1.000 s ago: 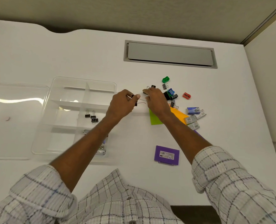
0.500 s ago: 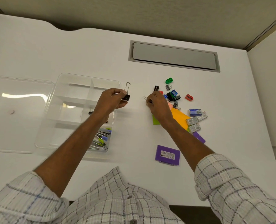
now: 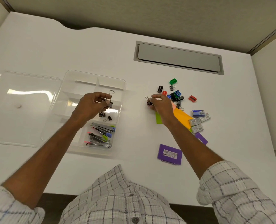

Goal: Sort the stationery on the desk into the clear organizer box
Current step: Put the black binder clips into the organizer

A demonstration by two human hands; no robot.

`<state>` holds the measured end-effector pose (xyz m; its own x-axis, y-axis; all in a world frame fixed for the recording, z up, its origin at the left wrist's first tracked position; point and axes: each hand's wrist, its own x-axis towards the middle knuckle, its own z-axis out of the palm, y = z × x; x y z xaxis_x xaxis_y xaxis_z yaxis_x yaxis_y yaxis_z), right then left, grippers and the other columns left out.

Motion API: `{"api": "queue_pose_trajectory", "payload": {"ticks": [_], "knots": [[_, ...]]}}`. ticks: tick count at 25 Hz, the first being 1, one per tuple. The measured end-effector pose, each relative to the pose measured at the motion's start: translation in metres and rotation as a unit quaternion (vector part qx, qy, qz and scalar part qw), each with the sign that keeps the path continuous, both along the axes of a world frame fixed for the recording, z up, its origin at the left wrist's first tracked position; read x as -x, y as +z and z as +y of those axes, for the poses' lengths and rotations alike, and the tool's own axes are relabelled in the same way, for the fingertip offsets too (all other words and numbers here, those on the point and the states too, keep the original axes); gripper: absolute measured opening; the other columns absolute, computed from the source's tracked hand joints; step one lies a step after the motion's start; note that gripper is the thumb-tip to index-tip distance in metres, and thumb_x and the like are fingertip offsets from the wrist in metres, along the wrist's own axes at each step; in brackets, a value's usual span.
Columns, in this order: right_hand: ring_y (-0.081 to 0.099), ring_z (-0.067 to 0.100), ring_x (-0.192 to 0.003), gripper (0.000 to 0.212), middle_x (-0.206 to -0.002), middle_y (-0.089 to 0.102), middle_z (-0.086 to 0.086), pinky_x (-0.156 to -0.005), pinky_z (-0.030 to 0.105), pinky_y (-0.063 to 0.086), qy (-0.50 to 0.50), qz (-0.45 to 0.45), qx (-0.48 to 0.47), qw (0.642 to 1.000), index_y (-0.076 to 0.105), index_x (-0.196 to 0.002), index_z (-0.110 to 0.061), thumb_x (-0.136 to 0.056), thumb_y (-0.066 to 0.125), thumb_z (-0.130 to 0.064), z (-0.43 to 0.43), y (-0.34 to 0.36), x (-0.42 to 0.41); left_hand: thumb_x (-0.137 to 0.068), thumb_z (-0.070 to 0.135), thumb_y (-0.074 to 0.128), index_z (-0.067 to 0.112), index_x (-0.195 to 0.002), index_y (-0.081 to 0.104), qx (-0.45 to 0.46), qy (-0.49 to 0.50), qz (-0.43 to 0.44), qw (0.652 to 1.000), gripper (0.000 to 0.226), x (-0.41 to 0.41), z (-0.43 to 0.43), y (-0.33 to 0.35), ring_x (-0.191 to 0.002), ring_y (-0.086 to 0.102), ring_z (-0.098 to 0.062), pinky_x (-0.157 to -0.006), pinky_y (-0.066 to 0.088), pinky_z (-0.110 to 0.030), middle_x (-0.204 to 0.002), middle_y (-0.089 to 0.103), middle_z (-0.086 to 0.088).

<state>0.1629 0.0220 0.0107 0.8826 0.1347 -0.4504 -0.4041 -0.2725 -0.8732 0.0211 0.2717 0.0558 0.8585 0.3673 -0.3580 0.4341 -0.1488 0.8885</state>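
The left hand (image 3: 92,105) hangs over the clear organizer box (image 3: 124,84), thumb and fingertips pinching a black binder clip (image 3: 109,103) whose wire loop stands up. Just below it, in the box's middle right compartment, lie two small clips (image 3: 102,114), and the compartment nearest the person holds a heap of staplers (image 3: 100,135). The box's lid (image 3: 21,126) lies flat just to its left on the counter (image 3: 134,135). The right hand (image 3: 161,104) is well apart to the right, fingers curled down and pinching a smaller binder clip (image 3: 148,102) at the edge of the loose pile; whether that clip touches the counter I cannot tell. The wrist and forearm cover part of the green and orange sticky notes (image 3: 181,118). Past the fingers lie sharpeners (image 3: 173,81) in green, red, blue and black among more clips. Staple boxes (image 3: 197,122) sit further right, and a purple case (image 3: 169,154) lies nearer the person
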Motion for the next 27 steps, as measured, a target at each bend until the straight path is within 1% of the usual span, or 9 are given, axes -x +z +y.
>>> {"api": "queue_pose_trajectory", "payload": {"ticks": [2, 4, 8, 11, 14, 18, 23, 25, 27], "knots": [[0.067, 0.018, -0.076, 0.022, -0.095, 0.072, 0.014, -0.067, 0.026, 0.055, -0.036, 0.133, -0.103, 0.985, 0.067, -0.112, 0.000, -0.094, 0.060, -0.009, 0.008, 0.012, 0.007, -0.090, 0.018, 0.071, 0.023, -0.111, 0.073, -0.046, 0.000, 0.024, 0.999, 0.022, 0.007, 0.007, -0.004, -0.089, 0.076, -0.020, -0.091, 0.059, -0.038, -0.095, 0.077, -0.004], [0.062, 0.013, -0.068, 0.021, -0.089, 0.070, 0.009, -0.063, 0.022, 0.050, -0.002, 0.203, -0.145, 0.969, 0.069, -0.107, -0.002, -0.092, 0.057, -0.009, 0.016, 0.024, 0.017, -0.087, 0.023, 0.074, 0.023, -0.112, 0.073, -0.099, -0.009, 0.045, 0.994, 0.025, 0.011, 0.010, -0.007, -0.082, 0.076, -0.019, -0.091, 0.059, -0.040, -0.092, 0.077, -0.005], [0.060, 0.012, -0.066, 0.018, -0.078, 0.065, 0.003, -0.064, 0.020, 0.053, 0.110, 0.248, -0.177, 0.946, 0.071, -0.098, -0.003, -0.095, 0.060, -0.017, 0.040, 0.047, 0.043, -0.084, 0.033, 0.076, 0.024, -0.116, 0.069, -0.205, -0.043, 0.071, 0.975, 0.034, 0.015, 0.009, -0.010, -0.074, 0.071, -0.009, -0.082, 0.055, -0.030, -0.086, 0.073, 0.003], [0.061, 0.020, -0.077, 0.017, -0.084, 0.063, 0.008, -0.079, 0.028, 0.060, 0.137, 0.263, -0.198, 0.934, 0.068, -0.104, 0.000, -0.094, 0.064, -0.013, 0.063, 0.059, 0.057, -0.085, 0.035, 0.074, 0.023, -0.111, 0.070, -0.249, -0.051, 0.081, 0.964, 0.029, 0.015, 0.007, -0.010, -0.071, 0.065, -0.006, -0.070, 0.046, -0.021, -0.081, 0.071, 0.006], [0.060, 0.023, -0.083, 0.020, -0.091, 0.060, 0.011, -0.092, 0.035, 0.058, 0.152, 0.224, -0.154, 0.950, 0.065, -0.110, 0.003, -0.094, 0.062, -0.009, 0.082, 0.061, 0.063, -0.089, 0.034, 0.069, 0.020, -0.108, 0.072, -0.259, -0.037, 0.088, 0.961, 0.024, 0.017, 0.009, -0.011, -0.077, 0.070, -0.014, -0.072, 0.051, -0.024, -0.084, 0.076, 0.000], [0.061, 0.020, -0.096, 0.025, -0.113, 0.063, 0.020, -0.089, 0.031, 0.058, 0.176, 0.150, -0.067, 0.971, 0.066, -0.116, 0.003, -0.095, 0.059, -0.009, 0.100, 0.058, 0.073, -0.091, 0.015, 0.058, 0.016, -0.115, 0.072, -0.271, -0.015, 0.081, 0.959, 0.028, 0.023, 0.014, -0.015, -0.087, 0.071, -0.023, -0.079, 0.053, -0.028, -0.107, 0.075, -0.011], [0.056, 0.020, -0.119, 0.039, -0.126, 0.059, 0.004, -0.104, 0.042, 0.052, 0.225, 0.089, -0.046, 0.969, 0.066, -0.122, -0.007, -0.092, 0.044, 0.006, 0.106, 0.055, 0.083, -0.093, 0.009, 0.056, 0.016, -0.123, 0.066, -0.258, 0.005, 0.011, 0.966, 0.033, 0.032, 0.011, -0.016, -0.092, 0.069, -0.016, -0.084, 0.050, -0.026, -0.113, 0.073, -0.007], [0.057, 0.015, -0.113, 0.040, -0.123, 0.059, 0.007, -0.102, 0.044, 0.053, 0.228, 0.052, -0.041, 0.972, 0.067, -0.121, -0.008, -0.091, 0.045, 0.008, 0.103, 0.055, 0.086, -0.094, 0.008, 0.053, 0.017, -0.133, 0.057, -0.245, 0.020, -0.031, 0.969, 0.041, 0.036, 0.008, -0.015, -0.102, 0.065, -0.015, -0.087, 0.048, -0.027, -0.128, 0.066, -0.004], [0.060, 0.009, -0.105, 0.042, -0.122, 0.063, 0.015, -0.101, 0.037, 0.054, 0.226, -0.012, -0.004, 0.974, 0.068, -0.121, -0.012, -0.091, 0.045, 0.006, 0.097, 0.055, 0.088, -0.097, 0.012, 0.054, 0.018, -0.142, 0.048, -0.240, 0.012, -0.077, 0.968, 0.046, 0.038, 0.005, -0.015, -0.116, 0.059, -0.016, -0.093, 0.048, -0.030, -0.140, 0.058, -0.003]]}}
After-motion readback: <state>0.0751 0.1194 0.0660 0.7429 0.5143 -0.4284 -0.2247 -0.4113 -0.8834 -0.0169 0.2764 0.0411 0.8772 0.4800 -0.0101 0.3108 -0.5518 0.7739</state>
